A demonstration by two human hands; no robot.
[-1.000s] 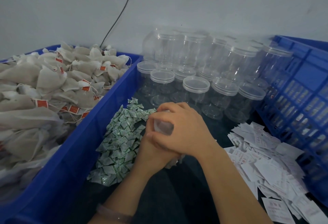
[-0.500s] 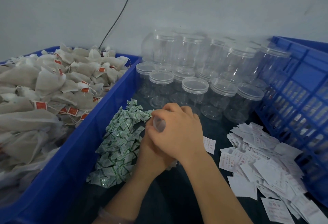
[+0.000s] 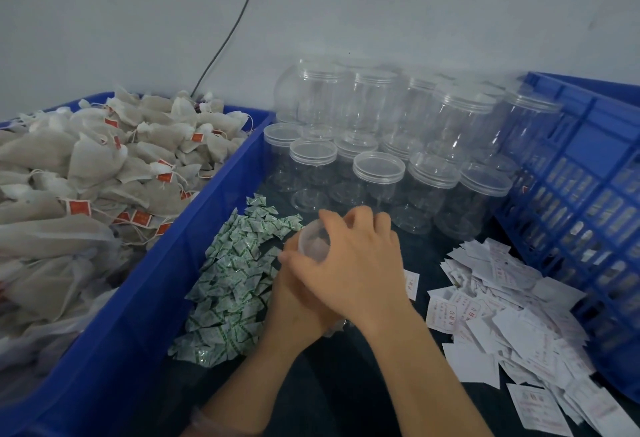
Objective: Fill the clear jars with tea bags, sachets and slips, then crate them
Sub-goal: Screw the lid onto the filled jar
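Plastic, clear and round, the small jar (image 3: 313, 242) sits at mid-table between both hands, just beside the crinkled green-printed sachets (image 3: 235, 274). The right hand (image 3: 360, 263) arches over its top, fingers curled round the rim. The left hand (image 3: 294, 308) grips it from beneath, fingers mostly hidden. Gauzy tea bags (image 3: 104, 166) heap in the blue bin (image 3: 145, 298); white paper slips (image 3: 512, 315) lie beside the lattice crate (image 3: 588, 177).

Open tabletop strip (image 3: 346, 388) between sachets (image 3: 228, 284) and slips (image 3: 502, 319); jars (image 3: 379, 173) massed behind.

Pale grey wall (image 3: 415, 3) — a black cable (image 3: 235, 28) runs down it.
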